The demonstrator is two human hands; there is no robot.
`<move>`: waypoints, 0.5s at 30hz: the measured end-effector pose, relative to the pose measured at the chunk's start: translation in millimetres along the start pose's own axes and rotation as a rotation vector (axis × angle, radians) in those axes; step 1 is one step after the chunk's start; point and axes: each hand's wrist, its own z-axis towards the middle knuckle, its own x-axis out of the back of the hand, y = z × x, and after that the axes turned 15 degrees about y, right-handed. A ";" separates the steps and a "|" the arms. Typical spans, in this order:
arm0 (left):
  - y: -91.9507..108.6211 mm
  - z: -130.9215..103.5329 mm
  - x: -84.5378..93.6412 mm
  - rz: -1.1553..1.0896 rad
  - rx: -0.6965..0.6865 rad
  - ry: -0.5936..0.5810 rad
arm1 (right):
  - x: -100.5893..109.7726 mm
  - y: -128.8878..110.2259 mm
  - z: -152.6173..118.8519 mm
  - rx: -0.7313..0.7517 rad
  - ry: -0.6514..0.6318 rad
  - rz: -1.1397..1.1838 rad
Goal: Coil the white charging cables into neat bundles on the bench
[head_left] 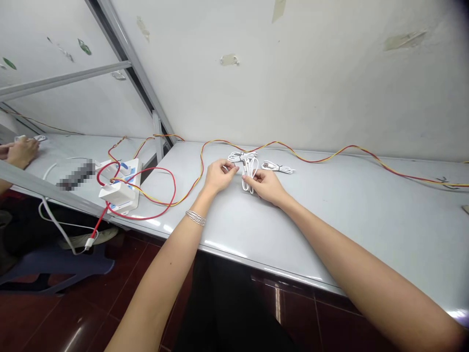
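My fingers are close together on both sides: the left hand (pixel 219 176) has thumb and fingertips drawn in to a near pinch, though I cannot tell whether anything thin sits between them; the right hand (pixel 269 187) has thumb and fingers clamped on a coiled white cable (pixel 249 177).

From the left, a co-worker's hand (pixel 24 151) rests at the neighbouring table, well apart from mine. Next, on this side of it, comes a white power strip (pixel 136 185) with a bulky white plug (pixel 117 194) on it, and a red and yellow wire (pixel 275 142) loops around there before wandering off along the wall (pixel 311 98) to the far right. My left wrist wears a silver bracelet (pixel 195 218).

The held cable lies between my two hands, over the table (pixel 330 210). It is to the right of my left fingertips, just beside them and seemingly apart, while my right hand grips its right side, so the right is nearer. Its long axis runs roughly from the wall side towards me, crossing the line between my hands. Just behind it lies another white bundle (pixel 238 157), stretched more sideways. Past that, beyond my right fingers, a tied white coil (pixel 278 168) lies lengthwise, left to right.
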 end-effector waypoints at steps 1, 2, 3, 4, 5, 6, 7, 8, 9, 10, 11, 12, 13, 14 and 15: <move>0.4 -0.5 1.0 0.039 -0.021 -0.016 | -0.4 0.4 0.3 0.012 0.007 -0.007; 0.9 -1.0 2.3 0.092 -0.045 -0.036 | -0.9 0.5 0.4 0.030 0.018 -0.022; 1.4 -1.5 3.6 0.147 -0.067 -0.054 | -1.5 0.2 0.4 0.051 0.029 -0.043; 1.9 -1.8 4.8 0.202 -0.086 -0.068 | -2.2 -0.4 0.1 0.071 0.041 -0.068; 2.3 -2.1 6.0 0.249 -0.103 -0.074 | -3.0 -1.2 -0.4 0.091 0.052 -0.094; 2.8 -2.2 7.0 0.274 -0.112 -0.066 | -3.7 -2.1 -1.0 0.109 0.063 -0.118; 3.4 -2.4 7.6 0.276 -0.113 -0.049 | -4.5 -2.9 -1.7 0.120 0.073 -0.136; 4.2 -2.7 8.0 0.262 -0.110 -0.031 | -5.1 -3.5 -2.3 0.129 0.080 -0.149; 5.4 -3.3 8.1 0.235 -0.103 -0.022 | -5.7 -3.7 -2.8 0.140 0.085 -0.157; 6.7 -4.3 7.9 0.204 -0.097 -0.026 | -6.2 -3.4 -3.1 0.152 0.086 -0.164; 8.3 -5.8 7.4 0.168 -0.090 -0.041 | -6.6 -2.6 -3.3 0.164 0.084 -0.169; 9.8 -7.8 6.7 0.134 -0.085 -0.067 | -7.0 -1.2 -3.2 0.177 0.082 -0.171; 11.2 -10.5 5.8 0.107 -0.087 -0.102 | -7.5 0.7 -3.0 0.189 0.081 -0.173; 12.1 -13.6 4.6 0.092 -0.094 -0.136 | -8.1 2.8 -2.8 0.202 0.082 -0.175; 12.5 -17.1 3.2 0.090 -0.103 -0.164 | -8.8 5.0 -2.8 0.222 0.085 -0.177</move>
